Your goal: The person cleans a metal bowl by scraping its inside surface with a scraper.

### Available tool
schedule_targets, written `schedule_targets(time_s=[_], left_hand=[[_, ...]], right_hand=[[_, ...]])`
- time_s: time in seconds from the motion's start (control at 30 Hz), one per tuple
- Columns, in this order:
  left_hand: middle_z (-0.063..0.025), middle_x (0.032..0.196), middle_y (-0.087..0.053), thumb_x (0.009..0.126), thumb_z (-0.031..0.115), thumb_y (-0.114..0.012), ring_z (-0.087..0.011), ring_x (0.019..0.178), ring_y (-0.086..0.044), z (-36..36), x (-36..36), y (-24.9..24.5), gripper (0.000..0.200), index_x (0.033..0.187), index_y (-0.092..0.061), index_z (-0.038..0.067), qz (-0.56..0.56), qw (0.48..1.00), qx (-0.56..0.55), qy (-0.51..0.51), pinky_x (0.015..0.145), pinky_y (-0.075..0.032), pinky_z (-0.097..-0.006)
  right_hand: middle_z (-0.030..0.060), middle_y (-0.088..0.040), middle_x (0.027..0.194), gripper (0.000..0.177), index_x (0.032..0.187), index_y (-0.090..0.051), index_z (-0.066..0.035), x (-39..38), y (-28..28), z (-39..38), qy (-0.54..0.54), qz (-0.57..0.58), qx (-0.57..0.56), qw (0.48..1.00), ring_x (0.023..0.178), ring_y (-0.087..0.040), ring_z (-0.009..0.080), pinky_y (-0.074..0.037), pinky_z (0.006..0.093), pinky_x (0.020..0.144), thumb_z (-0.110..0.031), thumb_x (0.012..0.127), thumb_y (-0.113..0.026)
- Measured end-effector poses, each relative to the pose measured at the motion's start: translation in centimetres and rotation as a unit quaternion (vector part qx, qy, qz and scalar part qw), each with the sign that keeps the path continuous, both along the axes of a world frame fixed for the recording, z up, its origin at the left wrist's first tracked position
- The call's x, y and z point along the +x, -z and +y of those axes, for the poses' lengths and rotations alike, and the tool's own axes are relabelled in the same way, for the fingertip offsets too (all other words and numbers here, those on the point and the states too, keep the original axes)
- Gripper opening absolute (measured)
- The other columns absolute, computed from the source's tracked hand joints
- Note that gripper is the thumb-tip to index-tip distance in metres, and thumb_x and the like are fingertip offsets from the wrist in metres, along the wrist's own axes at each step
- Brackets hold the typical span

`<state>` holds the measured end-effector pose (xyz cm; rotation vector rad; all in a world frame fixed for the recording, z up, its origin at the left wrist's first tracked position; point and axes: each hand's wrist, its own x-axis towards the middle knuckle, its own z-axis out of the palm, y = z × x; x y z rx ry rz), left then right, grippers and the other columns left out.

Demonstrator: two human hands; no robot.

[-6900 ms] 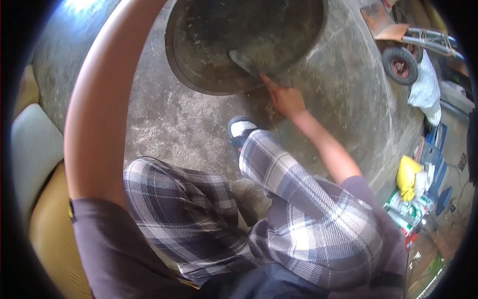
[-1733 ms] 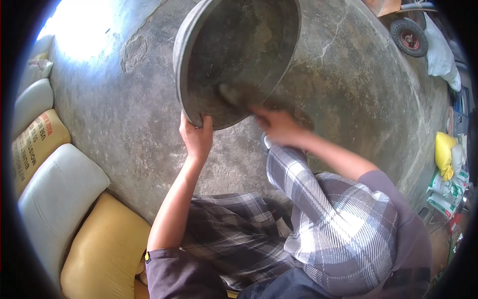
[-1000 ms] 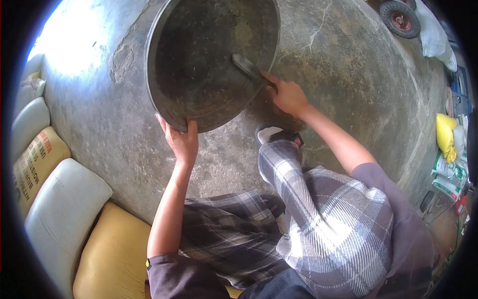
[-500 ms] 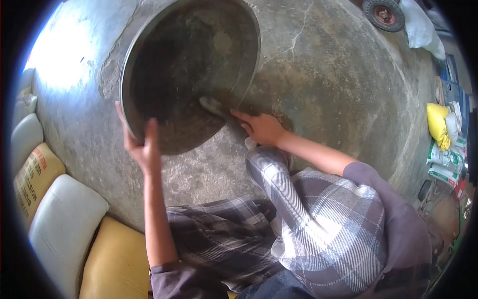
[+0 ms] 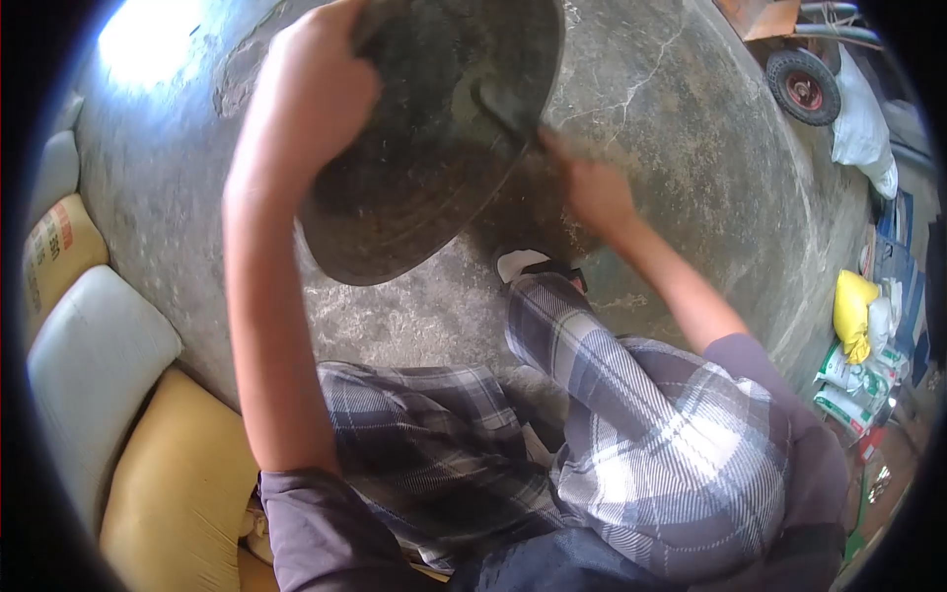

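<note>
A large, shallow, dark round pan is held up and tilted on its edge above the concrete floor. My left hand grips its upper left rim, with the fingers partly out of sight behind the wrist and the pan. My right hand, blurred by motion, is closed around a short dark tool with a narrow flat blade. The index finger points along the tool, and the blade lies over the pan's right inner side. Whether it is a knife or a scraper I cannot make out.
Filled sacks line the left side. My legs in plaid trousers are folded beneath the pan, one shoe showing. On the right are a small wheel, a white sack, a yellow bag and several packets.
The pan has moved up and right, turning in my grip. My left hand has shifted from its lower left rim to the upper left; my right hand and the tool have moved up and right.
</note>
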<state>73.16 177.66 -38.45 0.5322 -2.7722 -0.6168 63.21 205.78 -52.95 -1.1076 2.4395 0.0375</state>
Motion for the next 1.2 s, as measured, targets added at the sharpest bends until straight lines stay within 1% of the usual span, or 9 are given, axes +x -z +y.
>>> schedule_targets(time_s=[0.2, 0.43, 0.7, 0.8, 0.9, 1.03, 1.13, 1.17, 1.2], left_hand=[[-0.0269, 0.106, -0.065, 0.072, -0.003, -0.048, -0.0428, 0.102, -0.062, 2.7, -1.0, -0.2, 0.058, 0.128, -0.059, 0.007, 0.046, 0.996, 0.024, -0.067, 0.091, -0.048, -0.0426], [-0.0262, 0.115, -0.064, 0.072, -0.006, -0.046, -0.0373, 0.111, -0.062, 5.4, 1.4, -1.4, 0.063, 0.132, -0.058, 0.01, 0.004, 0.974, 0.128, -0.184, 0.095, -0.047, -0.0422], [-0.0236, 0.129, -0.056, 0.071, -0.009, -0.047, -0.0312, 0.132, -0.045, 3.9, 3.3, 0.5, 0.063, 0.128, -0.062, 0.011, 0.114, 0.982, 0.062, -0.136, 0.106, -0.04, -0.0385], [-0.0229, 0.118, -0.065, 0.072, -0.008, -0.048, -0.0294, 0.114, -0.063, 2.6, 3.8, 0.9, 0.06, 0.127, -0.063, 0.011, 0.145, 0.975, 0.022, -0.165, 0.095, -0.049, -0.0358], [-0.0183, 0.086, -0.069, 0.075, -0.004, -0.049, -0.0177, 0.06, -0.062, 1.9, 3.4, 0.9, 0.058, 0.129, -0.062, 0.014, 0.137, 0.969, 0.071, -0.195, 0.065, -0.051, -0.0322], [-0.0219, 0.083, -0.066, 0.075, -0.003, -0.051, -0.02, 0.061, -0.062, 0.3, 2.1, 1.7, 0.06, 0.13, -0.061, 0.016, 0.072, 0.98, 0.071, -0.174, 0.068, -0.052, -0.0343], [-0.0216, 0.083, -0.066, 0.075, -0.001, -0.052, -0.0206, 0.06, -0.062, -0.7, 0.4, 3.1, 0.058, 0.13, -0.062, 0.016, 0.121, 0.984, 0.0, -0.133, 0.068, -0.052, -0.0354], [-0.0233, 0.12, -0.061, 0.068, -0.009, -0.045, -0.0407, 0.111, -0.058, 1.3, 0.0, -0.9, 0.052, 0.116, -0.062, -0.002, 0.281, 0.956, 0.084, -0.001, 0.096, -0.047, -0.0404], [-0.0233, 0.12, -0.061, 0.068, -0.009, -0.045, -0.0407, 0.111, -0.058, 1.0, -0.2, -0.4, 0.052, 0.116, -0.062, -0.002, 0.283, 0.955, 0.084, -0.005, 0.096, -0.047, -0.0404]], right_hand=[[0.0234, -0.068, 0.083, 0.065, 0.149, -0.034, -0.032, 6.6, 4.4, 1.3, -0.044, -0.242, -0.119, 0.962, 0.077, -0.069, 0.039, -0.055, 0.0497, 0.074, -0.025, 0.088, -0.057], [0.0184, -0.069, 0.079, 0.059, 0.145, -0.04, -0.03, -3.6, -0.3, 0.0, 0.001, 0.033, -0.006, 0.999, 0.066, -0.067, 0.0365, -0.053, 0.0472, 0.058, -0.029, 0.09, -0.06], [0.0221, -0.068, 0.102, 0.051, 0.147, -0.038, -0.03, 6.0, 2.3, 1.2, -0.028, -0.391, -0.122, 0.912, 0.091, -0.065, 0.0436, -0.051, 0.0507, 0.088, -0.033, 0.097, -0.049], [0.0227, -0.068, 0.102, 0.046, 0.144, -0.043, -0.031, 1.3, 2.5, -0.5, -0.09, -0.289, -0.078, 0.95, 0.092, -0.065, 0.0437, -0.05, 0.0509, 0.088, -0.034, 0.098, -0.047], [0.0212, -0.069, 0.091, 0.045, 0.141, -0.046, -0.031, -3.0, 0.7, -2.9, -0.072, -0.105, -0.036, 0.991, 0.085, -0.066, 0.0422, -0.053, 0.0511, 0.078, -0.03, 0.097, -0.049], [0.023, -0.067, 0.078, 0.047, 0.141, -0.047, -0.027, -4.0, 0.9, -4.6, -0.003, 0.049, -0.07, 0.996, 0.074, -0.066, 0.0434, -0.054, 0.0533, 0.069, -0.026, 0.094, -0.05], [0.0266, -0.066, 0.079, 0.047, 0.142, -0.046, -0.025, -0.3, 4.0, -2.9, 0.028, -0.025, -0.056, 0.998, 0.072, -0.066, 0.0457, -0.054, 0.0552, 0.069, -0.025, 0.095, -0.05], [0.0254, -0.068, 0.082, 0.048, 0.142, -0.045, -0.025, 1.8, 4.9, -2.4, 0.026, -0.089, -0.1, 0.991, 0.075, -0.066, 0.0462, -0.054, 0.0545, 0.072, -0.026, 0.094, -0.051], [0.0242, -0.069, 0.085, 0.049, 0.143, -0.044, -0.025, 3.7, 5.3, -2.1, 0.023, -0.153, -0.143, 0.978, 0.077, -0.066, 0.0466, -0.054, 0.0539, 0.075, -0.027, 0.094, -0.051]])
